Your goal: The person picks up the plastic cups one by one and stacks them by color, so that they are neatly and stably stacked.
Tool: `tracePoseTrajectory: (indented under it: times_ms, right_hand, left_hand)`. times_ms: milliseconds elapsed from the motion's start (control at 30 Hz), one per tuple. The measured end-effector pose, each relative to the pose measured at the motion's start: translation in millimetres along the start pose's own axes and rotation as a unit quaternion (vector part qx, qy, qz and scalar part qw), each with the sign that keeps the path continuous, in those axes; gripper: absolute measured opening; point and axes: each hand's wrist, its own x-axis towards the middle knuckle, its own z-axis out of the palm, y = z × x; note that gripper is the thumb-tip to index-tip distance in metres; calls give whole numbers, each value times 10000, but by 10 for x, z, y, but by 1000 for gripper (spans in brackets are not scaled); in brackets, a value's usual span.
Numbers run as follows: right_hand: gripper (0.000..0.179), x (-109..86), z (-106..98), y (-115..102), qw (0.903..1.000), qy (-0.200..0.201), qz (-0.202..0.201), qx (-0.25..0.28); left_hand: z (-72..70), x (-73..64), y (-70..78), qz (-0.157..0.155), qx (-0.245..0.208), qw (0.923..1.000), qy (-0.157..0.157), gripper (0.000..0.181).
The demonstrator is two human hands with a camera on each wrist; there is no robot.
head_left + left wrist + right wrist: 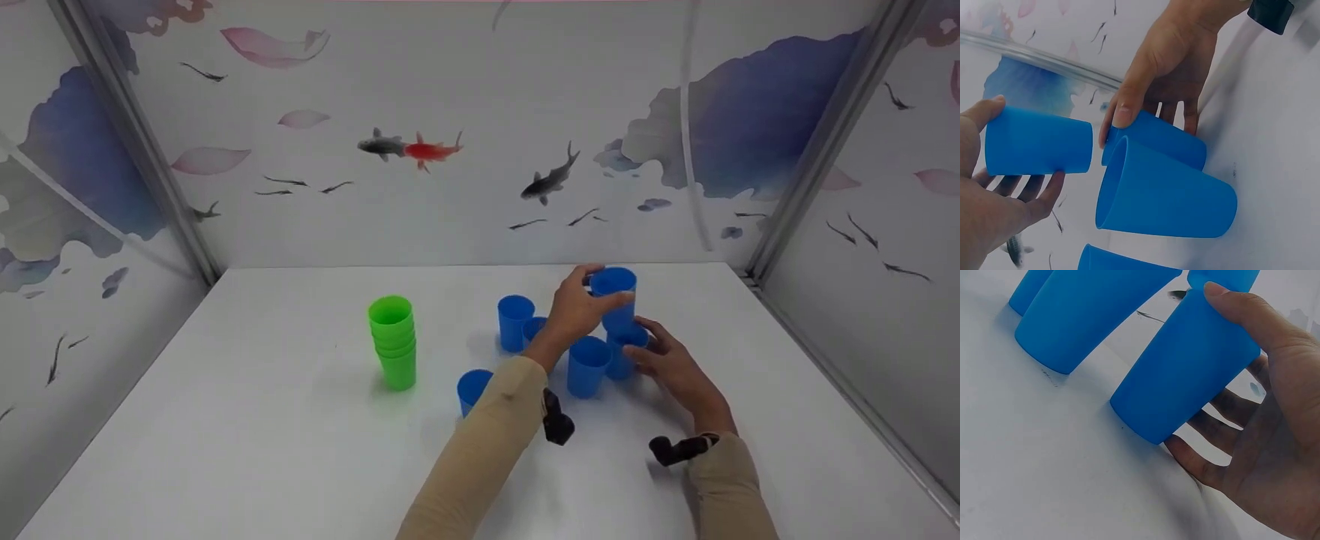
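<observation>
My left hand point(576, 309) grips a blue cup point(619, 318) around its side, thumb on one side and fingers on the other. The cup is upright, raised just over a second blue cup point(618, 361) that stands on the table. Around that lower cup curls my right hand point(681, 375), its thumb near the rim and its little finger low by the base in the right wrist view. In the left wrist view a gap shows between the lifted cup point(1039, 140) and the lower one point(1174, 140). Another blue cup point(588, 369) stands close beside the lower cup.
More blue cups stand left of my hands: one at the back point(515, 324), one partly behind my left wrist point(533, 331), one partly behind my left sleeve point(472, 390). A stack of green cups point(397, 360) stands farther left. Printed panels wall the white table point(225, 420).
</observation>
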Motion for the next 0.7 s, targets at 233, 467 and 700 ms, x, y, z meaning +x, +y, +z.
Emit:
tracePoseTrajectory:
  times_ms: [233,467,700]
  right_hand:
    - [97,3,-1,11,10000,50,-19,4]
    - [99,17,-10,12,10000,62,-27,-22]
    - [98,27,1,27,10000,48,14,20]
  left_hand:
    - [87,14,-60,-103,-59,9999,-19,67]
    - [80,14,-63,-32,-159,9999,-21,66]
    - [100,3,-62,81,-70,9997,-200,67]
